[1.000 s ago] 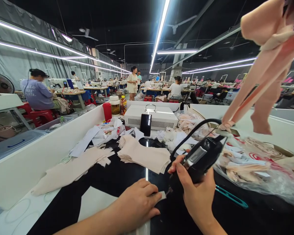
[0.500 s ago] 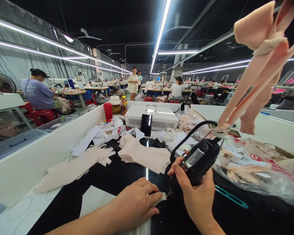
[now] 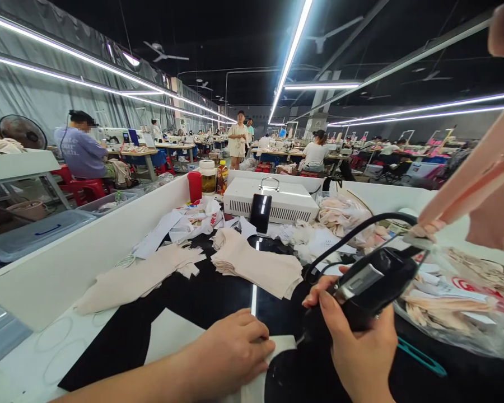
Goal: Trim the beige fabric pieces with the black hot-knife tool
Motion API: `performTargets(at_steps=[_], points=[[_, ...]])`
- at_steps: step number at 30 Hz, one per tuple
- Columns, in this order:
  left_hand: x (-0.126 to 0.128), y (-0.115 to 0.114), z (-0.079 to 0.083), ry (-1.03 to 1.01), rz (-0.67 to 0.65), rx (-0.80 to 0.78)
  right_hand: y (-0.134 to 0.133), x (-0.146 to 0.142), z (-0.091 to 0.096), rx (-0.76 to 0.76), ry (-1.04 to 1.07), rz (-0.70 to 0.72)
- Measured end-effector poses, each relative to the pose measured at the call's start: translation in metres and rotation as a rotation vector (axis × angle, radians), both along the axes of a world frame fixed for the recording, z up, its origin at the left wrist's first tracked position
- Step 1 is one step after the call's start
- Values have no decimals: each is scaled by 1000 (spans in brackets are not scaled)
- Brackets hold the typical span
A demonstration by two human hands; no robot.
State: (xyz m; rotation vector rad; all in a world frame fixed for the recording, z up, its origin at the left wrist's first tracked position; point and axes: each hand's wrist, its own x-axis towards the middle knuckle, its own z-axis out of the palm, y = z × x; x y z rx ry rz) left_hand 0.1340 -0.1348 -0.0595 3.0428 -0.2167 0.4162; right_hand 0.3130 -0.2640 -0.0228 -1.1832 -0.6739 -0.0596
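Observation:
My left hand point(image 3: 235, 352) rests low on the black tabletop, fingers bent and pressed together on a pale fabric strip point(image 3: 284, 342). The strip's end pokes out beyond the fingertips. My right hand point(image 3: 359, 344) is wrapped around a black corded hand tool point(image 3: 376, 280) with a shiny metal plate on its side. The tool's lower tip is close to the strip's end; I cannot tell whether they touch. Pink fabric bands point(image 3: 474, 173) are tied to the tool's upper end. Under my left forearm lies a pale flat sheet point(image 3: 168, 333).
Stacked cut fabric pieces point(image 3: 256, 263) and another stack point(image 3: 138, 277) lie beyond my hands. A phone point(image 3: 260, 212) leans on a white metal box point(image 3: 273, 196). Right are plastic bags of fabric point(image 3: 449, 302) and a teal tool point(image 3: 422, 356). A low white wall point(image 3: 109, 240) borders the table.
The view has shifted slightly. My right hand and the black tool have moved right, away from my left hand, and more of the strip's end shows.

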Motion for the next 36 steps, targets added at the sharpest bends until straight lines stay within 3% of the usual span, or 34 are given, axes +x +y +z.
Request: performTargets(at_steps=[13,23,29,36], points=[[4,-5,-10,-41,11,35,8,-6,18,67,119,-61],[8,-6,-16,-124,10,66,19,-14,13,103,135,90],[8,-6,-18,-217,4,77,22,-19,10,110,114,101],[8,-6,-18,-166,6,80,20,-15,12,115,118,74]])
